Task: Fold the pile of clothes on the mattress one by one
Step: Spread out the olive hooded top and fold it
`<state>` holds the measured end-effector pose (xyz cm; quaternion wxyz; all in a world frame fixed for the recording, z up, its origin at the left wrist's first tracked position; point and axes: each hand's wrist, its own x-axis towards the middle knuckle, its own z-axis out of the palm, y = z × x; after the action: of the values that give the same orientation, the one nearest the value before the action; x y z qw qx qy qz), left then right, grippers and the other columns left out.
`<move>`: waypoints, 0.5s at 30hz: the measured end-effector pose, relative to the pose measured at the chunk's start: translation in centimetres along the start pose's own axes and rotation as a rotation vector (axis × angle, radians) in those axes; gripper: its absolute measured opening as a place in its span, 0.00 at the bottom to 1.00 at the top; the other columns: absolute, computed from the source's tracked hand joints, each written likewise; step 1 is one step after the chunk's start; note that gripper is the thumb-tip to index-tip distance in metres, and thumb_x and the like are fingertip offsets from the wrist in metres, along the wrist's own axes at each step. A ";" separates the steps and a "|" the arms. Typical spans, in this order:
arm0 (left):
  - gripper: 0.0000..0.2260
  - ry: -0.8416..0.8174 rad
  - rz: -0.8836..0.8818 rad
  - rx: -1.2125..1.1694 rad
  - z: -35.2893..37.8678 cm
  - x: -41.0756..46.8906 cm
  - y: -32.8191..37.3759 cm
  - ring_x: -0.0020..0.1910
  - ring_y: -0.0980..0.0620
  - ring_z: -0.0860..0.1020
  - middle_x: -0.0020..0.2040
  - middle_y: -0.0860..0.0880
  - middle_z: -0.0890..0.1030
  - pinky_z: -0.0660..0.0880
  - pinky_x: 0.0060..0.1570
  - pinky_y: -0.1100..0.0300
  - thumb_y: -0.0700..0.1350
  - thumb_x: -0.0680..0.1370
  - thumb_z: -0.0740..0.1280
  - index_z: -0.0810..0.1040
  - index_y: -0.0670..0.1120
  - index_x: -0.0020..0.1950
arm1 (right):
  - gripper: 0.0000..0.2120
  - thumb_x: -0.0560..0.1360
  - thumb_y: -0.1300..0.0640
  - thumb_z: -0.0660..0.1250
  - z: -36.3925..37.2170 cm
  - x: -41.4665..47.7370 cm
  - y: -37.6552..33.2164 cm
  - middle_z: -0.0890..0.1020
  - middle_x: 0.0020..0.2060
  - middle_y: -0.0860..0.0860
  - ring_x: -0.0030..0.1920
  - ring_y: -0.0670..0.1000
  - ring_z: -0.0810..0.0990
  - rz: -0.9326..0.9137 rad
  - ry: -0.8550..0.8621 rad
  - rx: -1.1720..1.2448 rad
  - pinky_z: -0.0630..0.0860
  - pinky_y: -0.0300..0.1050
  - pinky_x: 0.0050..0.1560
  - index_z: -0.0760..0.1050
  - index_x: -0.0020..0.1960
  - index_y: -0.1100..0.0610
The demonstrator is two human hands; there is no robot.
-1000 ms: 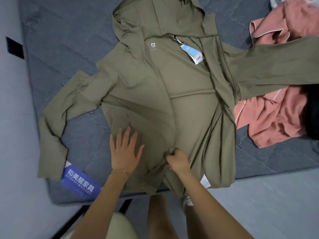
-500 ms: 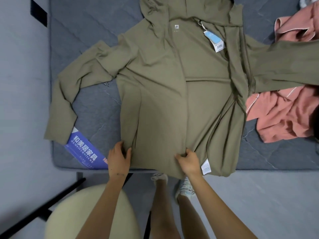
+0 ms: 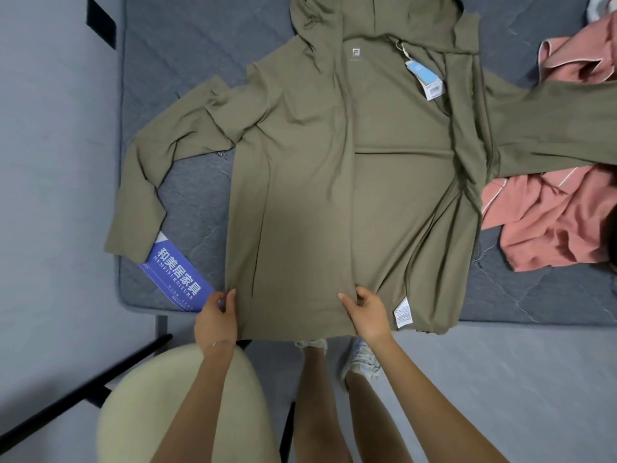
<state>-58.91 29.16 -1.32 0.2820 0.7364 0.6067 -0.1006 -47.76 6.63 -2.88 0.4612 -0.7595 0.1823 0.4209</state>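
Cuts off the hood [image 3: 367,18] of the olive jacket [image 3: 300,195] at the far edge, the sleeve [image 3: 554,128] at the right edge; hides part of the pink garment [image 3: 547,225] beneath it; leaves hang tag [image 3: 424,80] print unreadably small.

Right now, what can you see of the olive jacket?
The olive jacket, thin smooth fabric, lies spread on the grey mattress, hood farthest, hem overhanging the near edge. Blue hang tag by the collar, white care label near the hem. One sleeve crosses the pink garment. The left hand and right hand pinch the hem.

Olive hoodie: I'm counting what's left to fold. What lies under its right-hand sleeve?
Pink clothing shows above and below the hoodie's sleeve. Whether it is one garment or several is covered.
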 end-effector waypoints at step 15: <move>0.24 0.019 0.602 0.247 2.1 -1.8 9.2 0.66 0.40 0.71 0.67 0.43 0.74 0.66 0.64 0.46 0.53 0.77 0.67 0.72 0.44 0.70 | 0.27 0.74 0.46 0.70 -6.6 2.0 -5.1 0.75 0.64 0.49 0.66 0.53 0.68 -0.482 0.188 -0.642 0.64 0.47 0.67 0.69 0.70 0.52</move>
<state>-50.15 25.57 0.53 0.2020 0.9123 0.3475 -0.0786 -40.10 3.79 -0.28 0.2677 -0.9209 -0.0998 0.2653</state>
